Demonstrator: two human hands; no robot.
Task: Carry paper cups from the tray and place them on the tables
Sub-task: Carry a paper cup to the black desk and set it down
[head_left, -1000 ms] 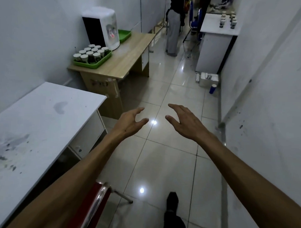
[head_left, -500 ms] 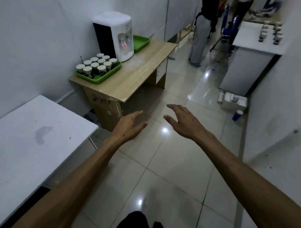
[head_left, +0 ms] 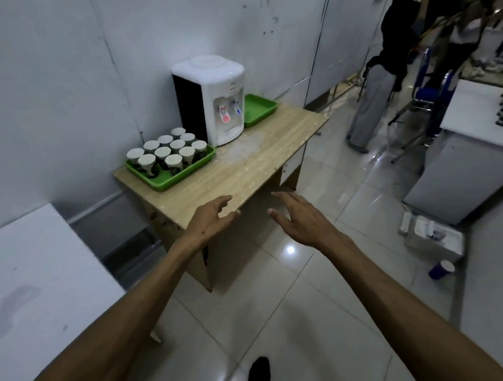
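Cups (head_left: 168,154) are seen upright in the tray (head_left: 162,182), far and left of both empty, spread-fingered hands; the left hand (head_left: 212,217) is nearer than the right hand (head_left: 299,220).

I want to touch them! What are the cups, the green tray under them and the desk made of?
The paper cups look like thin matte paper, white inside with dark print outside. Their green tray looks like smooth moulded plastic: even colour, rounded rim. The desk looks like light wood-grain board, probably laminate, with pale scuffs or spills on top.
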